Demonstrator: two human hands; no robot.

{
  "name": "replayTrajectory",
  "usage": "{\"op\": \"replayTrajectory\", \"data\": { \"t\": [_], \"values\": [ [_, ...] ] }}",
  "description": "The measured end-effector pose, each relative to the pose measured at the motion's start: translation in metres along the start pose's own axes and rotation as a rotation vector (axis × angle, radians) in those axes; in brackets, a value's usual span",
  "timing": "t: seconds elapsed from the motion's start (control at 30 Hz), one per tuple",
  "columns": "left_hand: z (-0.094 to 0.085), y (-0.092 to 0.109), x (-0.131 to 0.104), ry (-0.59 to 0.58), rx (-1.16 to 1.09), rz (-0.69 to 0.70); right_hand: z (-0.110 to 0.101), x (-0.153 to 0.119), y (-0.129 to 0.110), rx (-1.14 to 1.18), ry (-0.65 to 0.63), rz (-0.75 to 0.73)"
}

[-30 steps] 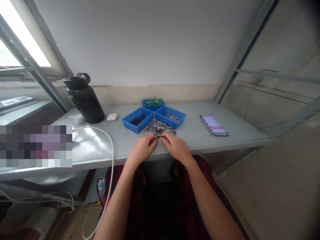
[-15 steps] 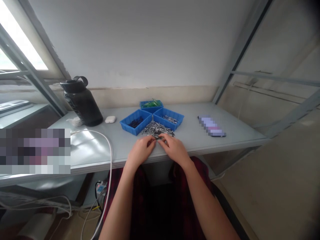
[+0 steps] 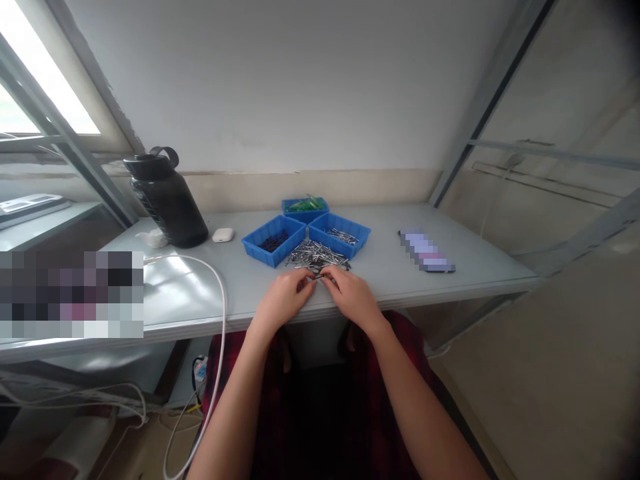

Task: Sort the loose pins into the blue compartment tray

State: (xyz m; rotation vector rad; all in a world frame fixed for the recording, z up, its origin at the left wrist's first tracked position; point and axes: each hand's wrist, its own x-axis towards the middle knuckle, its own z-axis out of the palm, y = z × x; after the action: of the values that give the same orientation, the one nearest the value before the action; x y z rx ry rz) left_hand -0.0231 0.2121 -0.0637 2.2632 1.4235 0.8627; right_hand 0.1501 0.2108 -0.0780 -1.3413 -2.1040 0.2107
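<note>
My left hand [image 3: 286, 293] and my right hand [image 3: 350, 293] meet at the front of the table, fingertips pinched close together. Between them is a small dark, thin piece [image 3: 319, 275], too small to name and mostly covered by the fingers. Just beyond the fingertips lies a loose pile of thin silvery metal pins [image 3: 315, 253]. Behind the pile, a blue bin [image 3: 255, 253] on the left holds small dark pieces [image 3: 274, 241]. A second blue bin [image 3: 357, 245] on the right has more metal pins [image 3: 343, 235] in it.
A third blue bin [image 3: 305, 217] with green pieces [image 3: 309, 203] stands by the wall. To the left are a black water bottle [image 3: 170, 207], a white earphone case [image 3: 223, 235] and a white cable [image 3: 223, 300] looping over the table edge. A phone [image 3: 427, 251] lies right.
Both hands stay together at the pile, fingers shifted slightly around the small dark piece. The whole view has moved a little; bins and pile look the same.
</note>
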Motion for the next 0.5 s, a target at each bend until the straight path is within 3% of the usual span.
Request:
{"op": "replayTrajectory", "data": {
  "t": [0.5],
  "values": [
    [0.0003, -0.0031, 0.0002, 0.009, -0.003, -0.018, -0.0029, -0.0005, -0.0018, 0.051, -0.026, 0.008]
  ]
}}
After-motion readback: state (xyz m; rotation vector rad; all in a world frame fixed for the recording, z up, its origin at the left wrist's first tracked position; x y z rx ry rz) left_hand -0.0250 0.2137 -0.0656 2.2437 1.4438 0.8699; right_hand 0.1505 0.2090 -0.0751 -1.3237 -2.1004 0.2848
